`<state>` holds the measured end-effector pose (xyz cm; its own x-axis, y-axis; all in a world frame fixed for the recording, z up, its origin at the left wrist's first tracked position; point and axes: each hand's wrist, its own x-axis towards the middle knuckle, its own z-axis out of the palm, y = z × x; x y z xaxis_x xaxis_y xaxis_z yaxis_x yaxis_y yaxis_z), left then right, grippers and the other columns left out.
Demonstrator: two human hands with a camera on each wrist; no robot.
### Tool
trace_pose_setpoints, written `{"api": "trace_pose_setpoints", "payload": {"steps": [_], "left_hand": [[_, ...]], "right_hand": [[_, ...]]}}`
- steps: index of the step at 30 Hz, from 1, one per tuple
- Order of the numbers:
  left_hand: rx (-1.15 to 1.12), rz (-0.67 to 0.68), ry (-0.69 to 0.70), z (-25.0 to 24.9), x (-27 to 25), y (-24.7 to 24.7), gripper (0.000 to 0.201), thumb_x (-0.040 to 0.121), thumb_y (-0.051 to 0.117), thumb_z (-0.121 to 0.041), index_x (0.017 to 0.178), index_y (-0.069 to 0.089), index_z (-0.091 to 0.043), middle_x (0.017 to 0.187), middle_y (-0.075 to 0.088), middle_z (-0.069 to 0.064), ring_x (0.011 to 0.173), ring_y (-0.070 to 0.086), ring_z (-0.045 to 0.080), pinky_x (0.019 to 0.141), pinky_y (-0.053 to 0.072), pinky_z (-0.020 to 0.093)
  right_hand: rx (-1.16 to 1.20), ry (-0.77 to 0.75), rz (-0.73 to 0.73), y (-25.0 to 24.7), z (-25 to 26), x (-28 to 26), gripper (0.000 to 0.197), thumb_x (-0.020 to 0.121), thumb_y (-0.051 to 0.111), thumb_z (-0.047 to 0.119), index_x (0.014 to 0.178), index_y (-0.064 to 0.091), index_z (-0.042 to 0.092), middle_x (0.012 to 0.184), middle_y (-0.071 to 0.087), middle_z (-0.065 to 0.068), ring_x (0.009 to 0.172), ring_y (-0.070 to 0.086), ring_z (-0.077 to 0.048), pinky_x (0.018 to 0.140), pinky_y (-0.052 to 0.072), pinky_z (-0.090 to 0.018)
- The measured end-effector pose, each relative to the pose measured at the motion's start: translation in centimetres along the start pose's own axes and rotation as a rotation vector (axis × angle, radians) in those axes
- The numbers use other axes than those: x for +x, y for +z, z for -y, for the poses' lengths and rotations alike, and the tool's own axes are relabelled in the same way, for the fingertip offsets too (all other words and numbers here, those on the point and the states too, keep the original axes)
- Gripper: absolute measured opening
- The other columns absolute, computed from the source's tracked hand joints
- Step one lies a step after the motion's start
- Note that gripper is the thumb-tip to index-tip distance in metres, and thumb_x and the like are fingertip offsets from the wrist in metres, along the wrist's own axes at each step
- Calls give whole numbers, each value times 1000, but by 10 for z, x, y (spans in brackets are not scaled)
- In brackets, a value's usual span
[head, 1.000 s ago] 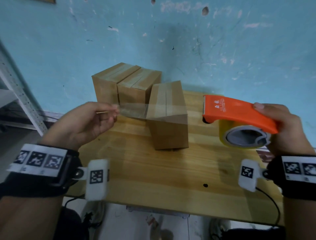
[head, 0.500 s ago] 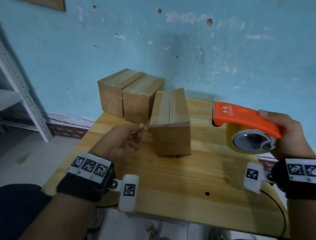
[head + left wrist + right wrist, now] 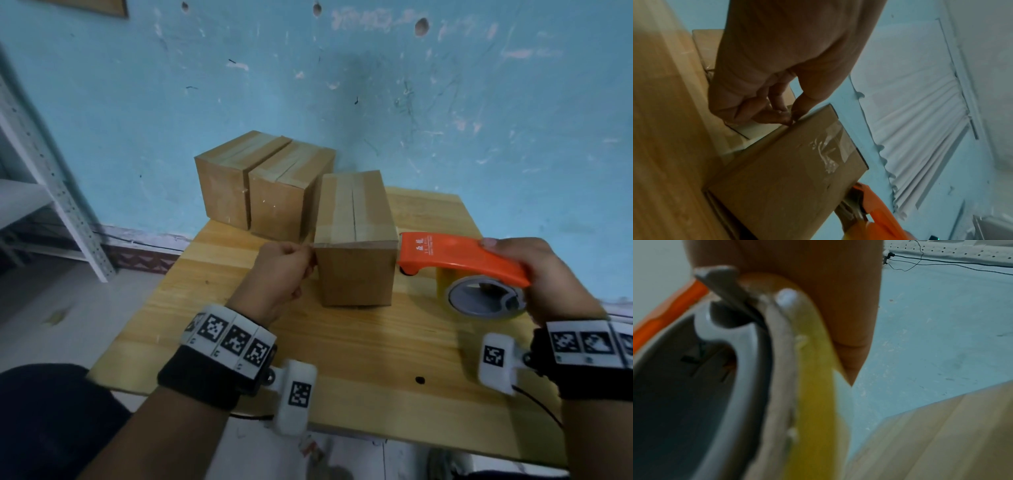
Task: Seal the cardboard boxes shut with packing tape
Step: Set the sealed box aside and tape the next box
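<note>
Setting: wooden counter (image 3: 342, 346) against a chipped blue wall.
Boxes: one cardboard box (image 3: 354, 253) stands mid-counter; two taped boxes (image 3: 263, 185) sit behind it, touching.
My left hand (image 3: 282, 274): fingers (image 3: 774, 116) pinch the tape end at the box's upper left edge.
My right hand (image 3: 548, 277): fingers grasp the orange tape dispenser (image 3: 459, 260), its nose touching the box's right side.

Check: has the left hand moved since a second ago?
Yes. The left hand has moved right and down toward the front box; its fingertips now pinch at the box's upper left edge.
</note>
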<state>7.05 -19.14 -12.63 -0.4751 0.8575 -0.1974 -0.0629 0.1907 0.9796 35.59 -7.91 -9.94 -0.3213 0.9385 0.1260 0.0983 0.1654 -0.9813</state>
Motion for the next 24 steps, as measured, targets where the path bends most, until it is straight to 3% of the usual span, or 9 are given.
{"api": "trace_pose_setpoints", "payload": {"steps": [6,9,12,14,16,19,20,22,24], "left_hand": [[79,-33,66,-1,-2,5,26,100,48,-12,79,63,-12,72,56,4,67,49,15,51,34,26],[81,-9,41,1,-2,4,22,100,49,-13,89,65,-3,76,59,6,64,55,13,47,32,24],[247,28,44,8,-2,1,21,94,57,-14,92,70,3,78,68,7,57,58,10,49,37,23],[357,29,95,11,-3,-2,27,91,63,-13,116,67,-5,100,70,2,76,63,5,61,46,25],[429,38,226,8,-7,-7,63,85,71,-8,142,47,-19,131,54,-8,108,58,9,77,50,22],[571,117,533,-13,-18,-13,93,74,80,-1,149,37,-34,152,33,-12,138,33,10,97,38,11],[617,138,625,-20,-21,-12,91,74,81,-4,148,39,-36,154,31,-13,144,24,8,109,29,13],[671,178,752,-29,-23,-4,82,76,82,-12,145,44,-35,155,34,-17,149,9,4,121,12,33],[685,235,800,-31,-20,7,78,75,82,-15,143,47,-31,154,39,-16,150,9,2,123,15,46]], "right_hand": [[5,24,13,3,4,-3,40,88,58,19,50,69,10,47,60,-9,40,56,-18,44,45,-18],[-1,41,33,1,4,-4,30,76,66,29,53,70,10,50,61,-11,43,57,-21,47,46,-22],[-6,51,39,-1,4,-5,27,71,69,31,55,71,10,51,61,-11,43,57,-21,47,47,-22],[3,47,51,-1,4,-6,30,72,64,33,54,70,10,51,61,-11,43,57,-21,46,47,-21],[12,47,65,1,5,-7,31,73,63,33,53,70,10,51,61,-11,42,57,-20,46,47,-20],[21,48,83,3,6,-7,32,73,62,33,53,70,10,50,61,-10,42,57,-19,46,47,-18],[21,49,88,4,7,-7,32,74,61,33,53,70,10,50,62,-10,42,58,-18,46,47,-18],[23,50,101,7,8,-8,33,74,61,33,52,70,10,50,62,-10,42,58,-18,45,47,-18],[18,47,115,11,9,-9,35,75,60,33,51,69,10,50,61,-10,41,56,-18,45,46,-18]]}}
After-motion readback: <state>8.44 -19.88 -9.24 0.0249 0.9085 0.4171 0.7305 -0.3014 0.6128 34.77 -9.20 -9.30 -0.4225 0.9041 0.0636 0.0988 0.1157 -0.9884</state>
